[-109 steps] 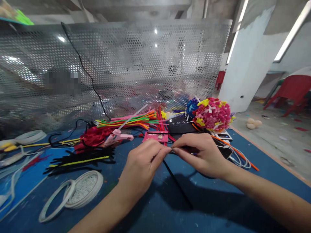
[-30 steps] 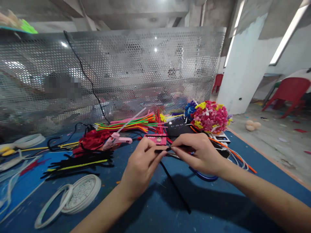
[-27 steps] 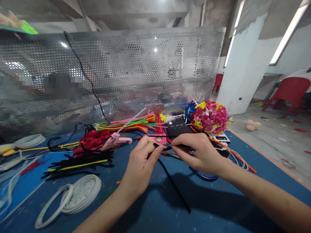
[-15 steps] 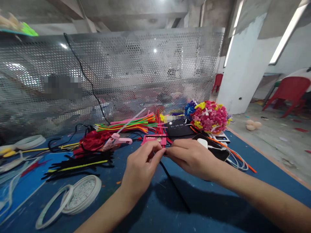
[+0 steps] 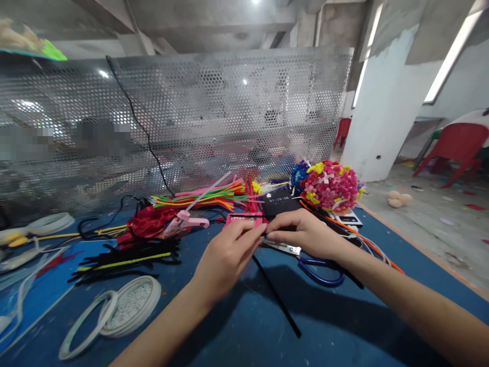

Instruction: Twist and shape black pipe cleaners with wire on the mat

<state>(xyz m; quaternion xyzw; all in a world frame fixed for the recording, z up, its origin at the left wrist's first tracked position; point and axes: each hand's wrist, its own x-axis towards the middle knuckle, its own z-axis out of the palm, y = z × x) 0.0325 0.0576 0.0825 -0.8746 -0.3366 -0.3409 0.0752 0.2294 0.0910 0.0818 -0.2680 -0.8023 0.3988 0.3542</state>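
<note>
My left hand [image 5: 227, 250] is closed in a pinch, its fingertips almost meeting those of my right hand [image 5: 307, 232], which pinches too. Between them shows a small dark bit of a black pipe cleaner; the fingers hide most of it. A length of black pipe cleaner [image 5: 277, 295] slants down from beneath my left fingers toward the table's near side. Scissors with blue handles [image 5: 321, 272] lie just below my right hand, their blades partly covered by it. Behind my fingertips is a pink card [image 5: 239, 219], partly hidden.
To the left lie a pink glue gun [image 5: 187, 220], black pipe cleaners [image 5: 130, 260] with a yellow one, and a round white container of beads [image 5: 132, 306]. Coloured pipe cleaners [image 5: 206, 196], a dark timer display [image 5: 280, 201] and a pink flower ball [image 5: 330, 186] stand farther back, before a perforated metal panel [image 5: 229, 112].
Both pinching hands have shifted slightly right. My right hand has turned and lifted, uncovering the scissors; a white object behind it is now hidden. The view has shifted slightly.
</note>
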